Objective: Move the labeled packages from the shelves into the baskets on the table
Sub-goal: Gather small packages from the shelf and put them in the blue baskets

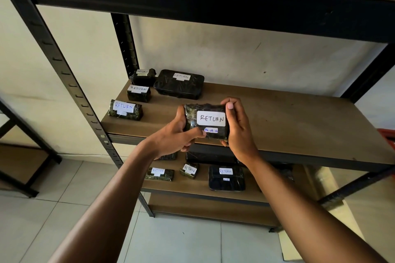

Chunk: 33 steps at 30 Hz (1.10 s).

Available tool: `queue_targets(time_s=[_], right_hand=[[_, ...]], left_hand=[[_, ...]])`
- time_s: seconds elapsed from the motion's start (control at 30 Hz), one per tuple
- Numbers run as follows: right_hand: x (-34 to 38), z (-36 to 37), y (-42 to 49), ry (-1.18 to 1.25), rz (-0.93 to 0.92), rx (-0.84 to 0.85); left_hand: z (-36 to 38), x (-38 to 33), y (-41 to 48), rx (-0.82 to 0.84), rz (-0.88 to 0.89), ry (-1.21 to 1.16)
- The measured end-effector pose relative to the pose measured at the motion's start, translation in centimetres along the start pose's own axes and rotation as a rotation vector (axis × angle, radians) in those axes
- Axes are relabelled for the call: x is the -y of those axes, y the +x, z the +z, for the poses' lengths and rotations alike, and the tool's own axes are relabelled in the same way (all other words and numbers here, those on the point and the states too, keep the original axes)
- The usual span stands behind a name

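Black glossy wrap covers the package [206, 121], which both hands hold up just in front of the middle shelf [277, 117], clear of its board. The left hand [179, 132] curls round the left end, its thumb across the lower front beside the small date sticker [211, 130]. The right hand [239, 128] clasps the right end, with one fingertip on the top corner and the rest behind and beneath. The fingers [230, 105] of both hands are thus pinching the package from its two ends, and the white RETURN label [211, 118] faces up between them.

Beyond the fingers and to their left, four more labelled packages [126, 110] lie on the same shelf. Below the wrists, three others [226, 178] sit on the lower shelf [192, 190]. No basket and no surface shows here. An orange thing [386, 136] at the right edge, well right of the fingers, cannot be made out.

The wrap looks slick and wrinkled, and the hold is on the ends only. I judge that if one hand lets go for the carry, the other may lose the package. The baskets lie outside this view, so the person will have to turn. A forearm swung low could then catch the shelf edge just under the fingers, or sweep the packages to their left. A misread label would send the package to the wrong basket.
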State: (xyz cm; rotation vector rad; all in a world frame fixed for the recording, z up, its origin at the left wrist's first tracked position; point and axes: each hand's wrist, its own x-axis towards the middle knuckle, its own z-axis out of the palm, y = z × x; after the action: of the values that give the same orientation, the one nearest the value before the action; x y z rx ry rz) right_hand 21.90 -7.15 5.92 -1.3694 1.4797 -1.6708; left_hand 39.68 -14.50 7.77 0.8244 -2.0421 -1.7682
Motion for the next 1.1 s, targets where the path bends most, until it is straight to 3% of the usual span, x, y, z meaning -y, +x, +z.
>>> queue_targets(time_s=[0.1,0.3,0.4,0.53,0.7,0.93,1.1], right_hand=[[0.0,0.3,-0.1,0.053,0.110,0.003],[0.5,1.2,0.0,0.338,0.778,-0.013],[0.6,1.2,-0.4,0.578,0.932,-0.021],[0.7,1.2,-1.2,0.762,1.015,-0.069],[0.3,0.6,-2.0,0.818,1.020,-0.095],[1.0,-4.0,-4.1,0.742,0.925,-0.091],[1.1,-11.4,-8.4,0.635,0.913,-0.182]], left_hand=[[-0.1,-0.1,-0.1,-0.016,-0.024,-0.059],[-0.4,1.0,0.9,-0.139,-0.211,-0.427],[-0.3,1.1,1.2,-0.150,-0.289,-0.479],[-0.2,0.7,1.4,-0.120,-0.382,-0.493],[0.5,0.0,1.5,-0.106,-0.410,-0.480],[5.7,-0.7,1.9,-0.149,-0.180,-0.222],[12.8,-1.3,3.1,0.063,-0.100,-0.119]])
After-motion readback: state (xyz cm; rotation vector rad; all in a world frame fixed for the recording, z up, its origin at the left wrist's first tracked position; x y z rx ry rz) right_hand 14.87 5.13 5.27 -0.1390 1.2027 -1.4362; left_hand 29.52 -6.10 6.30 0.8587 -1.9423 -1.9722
